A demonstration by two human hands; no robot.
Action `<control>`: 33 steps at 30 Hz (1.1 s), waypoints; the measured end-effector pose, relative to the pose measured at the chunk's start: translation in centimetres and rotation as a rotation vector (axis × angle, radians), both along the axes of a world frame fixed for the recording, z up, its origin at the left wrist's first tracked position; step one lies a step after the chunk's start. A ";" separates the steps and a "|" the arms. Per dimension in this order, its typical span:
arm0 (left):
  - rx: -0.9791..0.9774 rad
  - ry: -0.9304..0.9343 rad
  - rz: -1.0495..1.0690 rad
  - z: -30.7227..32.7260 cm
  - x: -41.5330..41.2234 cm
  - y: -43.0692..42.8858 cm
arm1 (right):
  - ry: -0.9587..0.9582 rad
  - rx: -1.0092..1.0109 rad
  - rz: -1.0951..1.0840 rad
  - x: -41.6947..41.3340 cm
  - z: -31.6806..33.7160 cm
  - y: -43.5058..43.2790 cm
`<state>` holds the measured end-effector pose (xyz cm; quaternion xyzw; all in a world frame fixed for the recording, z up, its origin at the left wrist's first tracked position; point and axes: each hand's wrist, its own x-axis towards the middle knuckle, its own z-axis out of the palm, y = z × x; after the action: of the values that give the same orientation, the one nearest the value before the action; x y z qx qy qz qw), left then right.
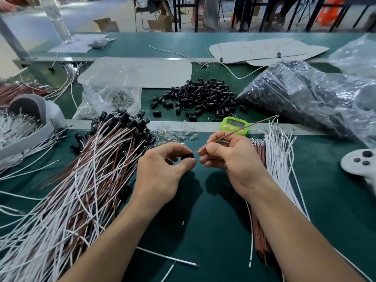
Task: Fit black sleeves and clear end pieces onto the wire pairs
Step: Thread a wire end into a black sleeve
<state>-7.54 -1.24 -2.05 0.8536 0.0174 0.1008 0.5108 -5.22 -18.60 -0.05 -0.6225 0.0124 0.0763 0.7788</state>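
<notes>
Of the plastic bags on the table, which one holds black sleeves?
The large bag at the right, beside the loose pile of black sleeves: its contents are dark. The smaller bag at the left holds clear pieces.

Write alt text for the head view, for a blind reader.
Over a green bench, the left hand pinches a black sleeve while the right hand aims a brown wire at it. Finished wire pairs lie left, loose black sleeves behind.
</notes>
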 end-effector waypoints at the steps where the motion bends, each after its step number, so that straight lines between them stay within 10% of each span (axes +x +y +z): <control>1: -0.010 0.001 -0.001 0.0 0.0 0.0 | -0.002 -0.008 0.003 0.0 0.0 0.0; 22: -0.092 -0.047 0.054 0.3 -0.3 -0.2 | -0.056 -0.158 -0.121 0.2 -0.4 0.2; 28: 0.451 -0.404 0.004 0.9 -1.1 -0.7 | -0.075 -0.207 -0.081 -0.1 -0.4 0.6; 33: 0.416 -0.344 0.046 0.6 -1.0 -0.6 | -0.100 -0.175 -0.045 -0.2 -0.3 0.5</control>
<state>-8.52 -1.86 -1.42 0.9100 -0.0713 0.2572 0.3173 -5.42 -18.11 -0.35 -0.6906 -0.0058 0.0261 0.7227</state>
